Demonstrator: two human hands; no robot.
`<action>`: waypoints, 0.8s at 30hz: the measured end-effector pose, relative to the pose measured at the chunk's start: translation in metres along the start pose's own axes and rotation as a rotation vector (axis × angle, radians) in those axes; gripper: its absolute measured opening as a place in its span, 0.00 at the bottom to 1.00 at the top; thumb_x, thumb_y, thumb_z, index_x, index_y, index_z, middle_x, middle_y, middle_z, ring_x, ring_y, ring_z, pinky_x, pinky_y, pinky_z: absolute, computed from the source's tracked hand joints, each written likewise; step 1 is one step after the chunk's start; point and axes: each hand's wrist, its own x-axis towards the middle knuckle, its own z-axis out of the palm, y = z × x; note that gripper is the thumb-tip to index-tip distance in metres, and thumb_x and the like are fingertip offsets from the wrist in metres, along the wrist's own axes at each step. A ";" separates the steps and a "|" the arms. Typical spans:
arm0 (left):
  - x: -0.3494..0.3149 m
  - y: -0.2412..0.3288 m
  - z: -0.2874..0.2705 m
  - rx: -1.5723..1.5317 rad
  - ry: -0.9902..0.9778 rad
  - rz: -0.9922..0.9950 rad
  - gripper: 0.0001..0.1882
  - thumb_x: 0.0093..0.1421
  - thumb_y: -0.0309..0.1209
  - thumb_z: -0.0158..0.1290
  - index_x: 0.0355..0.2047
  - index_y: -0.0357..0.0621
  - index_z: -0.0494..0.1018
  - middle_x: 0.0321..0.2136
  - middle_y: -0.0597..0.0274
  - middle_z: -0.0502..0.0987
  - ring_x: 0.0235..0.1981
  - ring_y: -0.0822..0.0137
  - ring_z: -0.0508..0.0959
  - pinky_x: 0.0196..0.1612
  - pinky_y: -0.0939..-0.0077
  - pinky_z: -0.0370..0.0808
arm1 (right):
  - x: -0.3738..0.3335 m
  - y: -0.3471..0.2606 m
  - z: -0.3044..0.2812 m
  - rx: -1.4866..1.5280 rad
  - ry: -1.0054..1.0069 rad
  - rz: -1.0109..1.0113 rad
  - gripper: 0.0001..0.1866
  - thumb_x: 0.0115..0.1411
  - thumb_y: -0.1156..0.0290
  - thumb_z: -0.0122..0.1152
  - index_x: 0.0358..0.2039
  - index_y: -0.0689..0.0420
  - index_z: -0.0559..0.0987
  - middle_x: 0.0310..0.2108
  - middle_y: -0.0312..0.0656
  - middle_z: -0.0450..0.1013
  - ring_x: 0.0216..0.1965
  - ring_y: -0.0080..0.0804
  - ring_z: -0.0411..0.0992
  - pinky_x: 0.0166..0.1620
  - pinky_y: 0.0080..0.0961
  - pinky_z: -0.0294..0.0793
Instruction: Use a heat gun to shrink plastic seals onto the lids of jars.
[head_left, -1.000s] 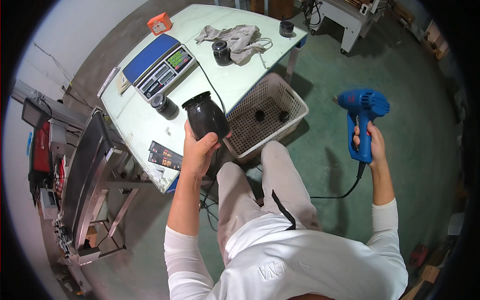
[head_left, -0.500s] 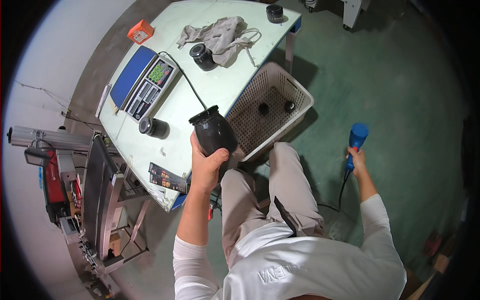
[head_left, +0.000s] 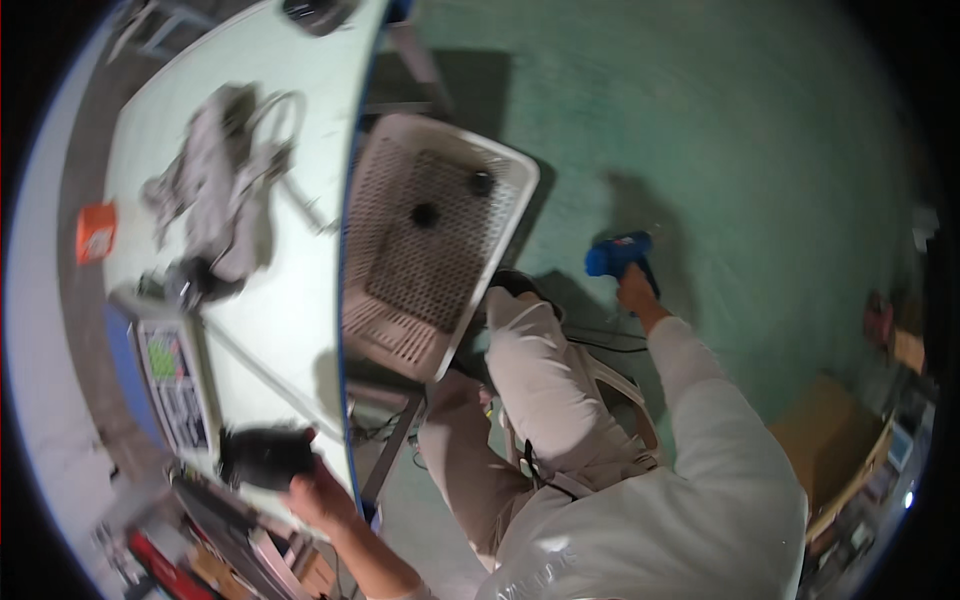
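My left hand [head_left: 318, 492] grips a black, rounded container [head_left: 265, 457] over the near end of the white table [head_left: 290, 300]. My right hand [head_left: 632, 292] is lowered toward the green floor and holds a blue power tool [head_left: 617, 253] with a black cord trailing back from it. I am seated, with my legs in light trousers between the two hands. The picture is blurred by motion.
A white perforated basket [head_left: 390, 330] with two small dark objects hangs beside the table's edge. A weighing scale with a blue base [head_left: 170, 385], a crumpled grey cloth [head_left: 215, 190], an orange item [head_left: 96, 232] and another black container [head_left: 185, 283] lie on the table. Boxes stand at right.
The view has swung and tilted. My left hand has carried the black container down to the table's near end. My right hand has lowered the blue tool toward the floor.
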 end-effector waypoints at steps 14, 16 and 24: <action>0.069 -0.027 0.060 0.103 0.284 0.223 0.32 0.46 0.43 0.61 0.51 0.51 0.64 0.41 0.57 0.72 0.34 0.56 0.77 0.30 0.77 0.76 | 0.069 -0.076 0.030 -0.183 -0.247 0.356 0.32 0.56 0.67 0.52 0.59 0.59 0.53 0.50 0.52 0.63 0.51 0.50 0.66 0.49 0.43 0.68; 0.074 -0.033 0.064 0.097 0.273 0.196 0.29 0.47 0.42 0.60 0.49 0.49 0.66 0.39 0.58 0.73 0.33 0.57 0.77 0.30 0.77 0.76 | 0.078 -0.082 0.040 -0.192 -0.257 0.360 0.33 0.56 0.67 0.53 0.59 0.59 0.52 0.51 0.51 0.62 0.52 0.49 0.64 0.50 0.43 0.67; 0.055 -0.037 0.009 0.131 0.274 0.093 0.37 0.53 0.46 0.54 0.56 0.35 0.56 0.50 0.48 0.67 0.48 0.53 0.71 0.47 0.73 0.69 | 0.110 -0.024 0.129 -0.495 -0.208 0.098 0.47 0.47 0.58 0.66 0.60 0.60 0.51 0.57 0.51 0.57 0.59 0.45 0.56 0.57 0.34 0.61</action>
